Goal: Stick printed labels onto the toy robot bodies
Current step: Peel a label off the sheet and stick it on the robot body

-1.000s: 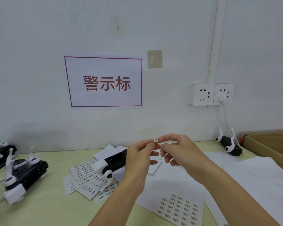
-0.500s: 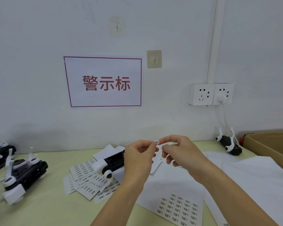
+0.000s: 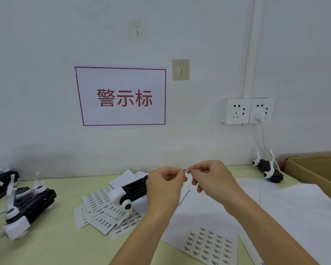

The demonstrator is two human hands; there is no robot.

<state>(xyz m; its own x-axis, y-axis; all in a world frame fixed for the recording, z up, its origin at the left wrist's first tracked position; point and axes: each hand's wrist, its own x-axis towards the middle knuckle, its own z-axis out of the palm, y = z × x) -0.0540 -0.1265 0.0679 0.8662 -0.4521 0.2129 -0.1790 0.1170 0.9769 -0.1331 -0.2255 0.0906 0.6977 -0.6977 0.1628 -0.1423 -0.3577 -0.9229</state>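
Note:
A tiny white printed label [image 3: 185, 170] hangs in the air between my two hands. My left hand [image 3: 163, 186] pinches its left end between thumb and forefinger, and my right hand [image 3: 211, 178] pinches its right end. Behind my left hand a black and white toy robot body [image 3: 130, 192] lies on a pile of label sheets [image 3: 101, 211]. Below my hands a white sheet [image 3: 208, 243] carries several printed labels.
Two more toy robots [image 3: 25, 205] lie at the left of the pale green table [image 3: 46, 243], and another toy robot [image 3: 268, 169] sits at the back right beside a cardboard box [image 3: 317, 171]. Blank white sheets [image 3: 298, 207] cover the right. Wall sockets [image 3: 246, 110] with a plugged cable hang above.
Both hands have sunk slightly with the label still pinched between them. Nothing else has moved.

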